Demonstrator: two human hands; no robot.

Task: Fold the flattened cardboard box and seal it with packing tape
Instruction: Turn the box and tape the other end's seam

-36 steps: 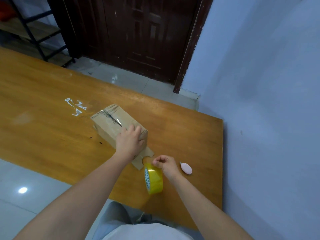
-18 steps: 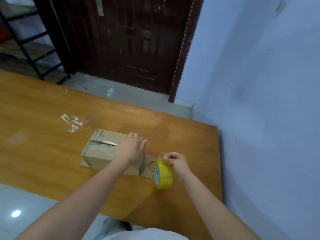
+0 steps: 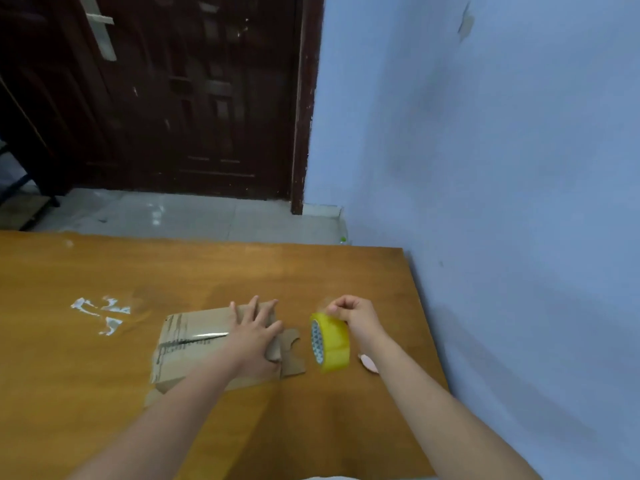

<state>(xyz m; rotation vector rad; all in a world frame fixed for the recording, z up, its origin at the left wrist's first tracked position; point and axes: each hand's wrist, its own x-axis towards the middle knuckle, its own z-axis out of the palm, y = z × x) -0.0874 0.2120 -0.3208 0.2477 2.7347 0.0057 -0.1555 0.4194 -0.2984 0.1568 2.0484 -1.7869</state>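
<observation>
Fingers (image 3: 254,308) splayed flat on box (image 3: 194,344)

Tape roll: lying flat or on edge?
On edge: the tape roll shows its core sideways, and the right hand pinches its top.

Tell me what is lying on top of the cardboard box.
The left hand rests flat on the right end of the cardboard box, fingers spread. A shiny strip of tape runs along the top. What the palm covers cannot be seen.
</observation>
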